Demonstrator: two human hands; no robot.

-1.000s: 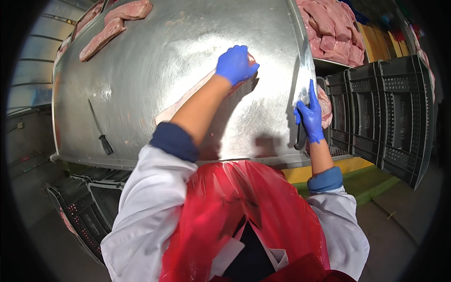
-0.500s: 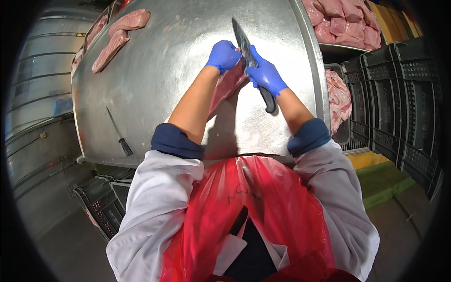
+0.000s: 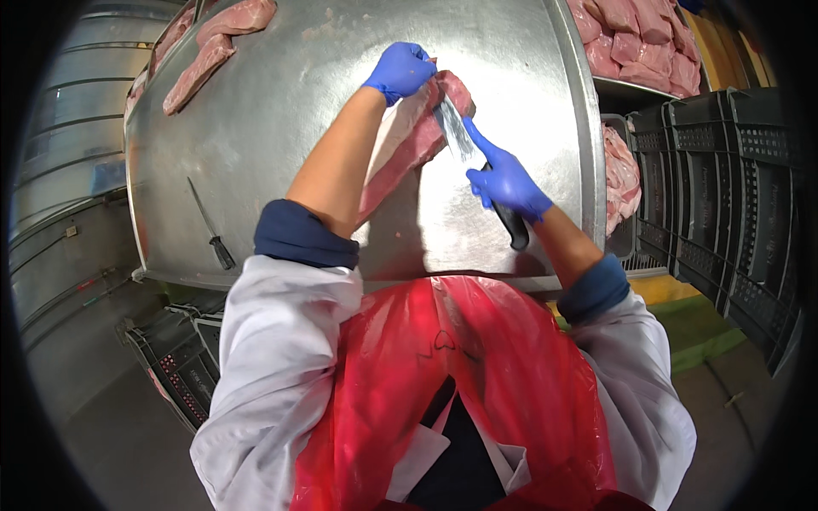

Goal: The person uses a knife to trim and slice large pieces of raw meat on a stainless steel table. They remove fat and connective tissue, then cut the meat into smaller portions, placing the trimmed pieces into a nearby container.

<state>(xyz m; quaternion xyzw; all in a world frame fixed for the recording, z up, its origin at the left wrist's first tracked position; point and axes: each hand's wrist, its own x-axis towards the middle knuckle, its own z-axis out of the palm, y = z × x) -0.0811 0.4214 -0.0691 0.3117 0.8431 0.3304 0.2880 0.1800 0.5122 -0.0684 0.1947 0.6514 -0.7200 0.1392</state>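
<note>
A long piece of pink raw meat (image 3: 407, 152) lies slantwise on the metal table, a pale layer along its left side. At its far end my left hand (image 3: 400, 72), in a blue glove, is closed in a pinch on a bit of the meat. My right hand (image 3: 509, 185), gloved in blue too, is wrapped round the black handle of a knife (image 3: 460, 134), with the index finger stretched along the blade's spine. The tip of the blade touches the meat near its far end, just below my left hand.
Two meat pieces (image 3: 201, 72) rest at the table's far left. A thin rod with a black handle (image 3: 221, 251) lies nearer, on the left. Past the right edge are a tray of meat blocks (image 3: 641, 38), a bin of trimmings (image 3: 621, 175) and black crates (image 3: 699, 204).
My right hand has drawn the knife toward me and to the right; its blade now points into the meat's far end. My left hand has shifted slightly away, and more of the meat shows.
</note>
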